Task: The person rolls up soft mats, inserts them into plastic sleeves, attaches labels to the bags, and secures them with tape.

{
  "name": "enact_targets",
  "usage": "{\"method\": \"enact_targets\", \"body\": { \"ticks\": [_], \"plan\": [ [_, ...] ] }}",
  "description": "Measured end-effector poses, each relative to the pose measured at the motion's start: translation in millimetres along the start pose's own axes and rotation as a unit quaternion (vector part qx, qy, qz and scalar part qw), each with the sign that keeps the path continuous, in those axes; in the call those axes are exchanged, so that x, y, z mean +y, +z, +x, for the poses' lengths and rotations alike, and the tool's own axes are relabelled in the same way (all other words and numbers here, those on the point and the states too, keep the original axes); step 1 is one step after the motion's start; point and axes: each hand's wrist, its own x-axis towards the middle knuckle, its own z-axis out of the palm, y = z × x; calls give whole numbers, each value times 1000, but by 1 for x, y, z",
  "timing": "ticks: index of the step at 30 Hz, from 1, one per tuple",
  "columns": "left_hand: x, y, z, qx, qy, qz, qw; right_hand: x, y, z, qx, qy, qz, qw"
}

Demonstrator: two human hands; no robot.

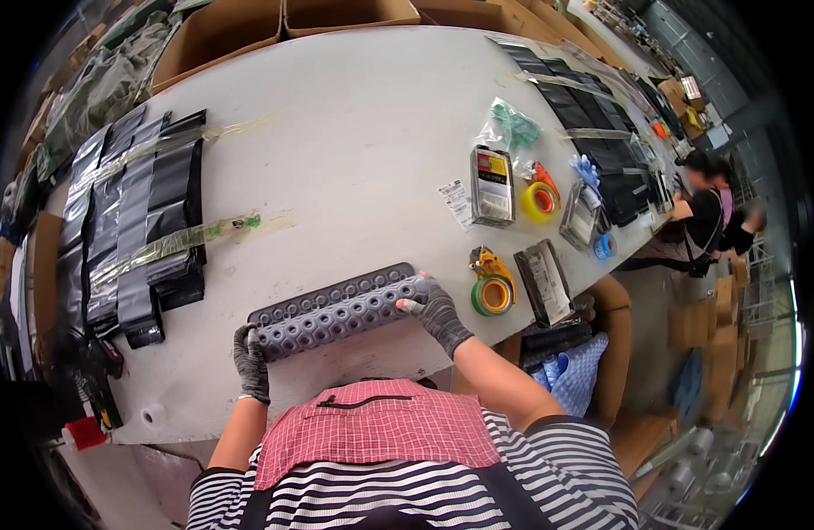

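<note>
A dark grey mat (341, 311) with rows of round cups on its face lies partly rolled at the near edge of the white table (336, 177). My left hand (251, 364), in a dark grey fingerless glove, grips the left end of the roll. At the right end my gloved right hand (435, 316) is closed round the mat, thumb on the near side and fingers over the far side. Part of the mat lies flat behind the roll. To the right of my right hand lies an orange tape dispenser (492, 281) with a green-edged roll.
Stacks of black plastic bags (137, 221), taped down, lie left, with more bags (584, 115) at the far right. Nearby are a second tape dispenser (541, 196), a clear-topped box (493, 187) and an open tray (545, 283). Cardboard boxes (217, 40) line the back; people (703, 212) stand right.
</note>
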Motion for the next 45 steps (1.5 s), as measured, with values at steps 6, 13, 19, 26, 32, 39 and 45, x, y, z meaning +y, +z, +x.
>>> {"method": "enact_targets", "body": {
  "ticks": [6, 13, 19, 26, 32, 39, 45],
  "plan": [
    [68, 49, -11, -170, 373, 498, 764, -3, 1, 0, 36, -1, -47, 998],
    [112, 104, -21, -289, 295, 589, 694, -6, 4, 4, 34, 10, -65, 997],
    [130, 113, -3, -338, 245, 584, 697, 26, -90, 13, 233, -147, -272, 922],
    [131, 118, 10, -372, 206, 597, 681, 38, -178, -5, 116, 89, -413, 899],
    [136, 121, 14, -383, 194, 587, 686, 23, -148, -1, 167, -14, -388, 906],
    [143, 124, 28, -419, 160, 580, 680, -83, -24, 54, 34, -102, -237, 966],
    [147, 125, 43, -451, 116, 572, 676, -133, 45, 80, -52, -17, -448, 892]
  ]
}}
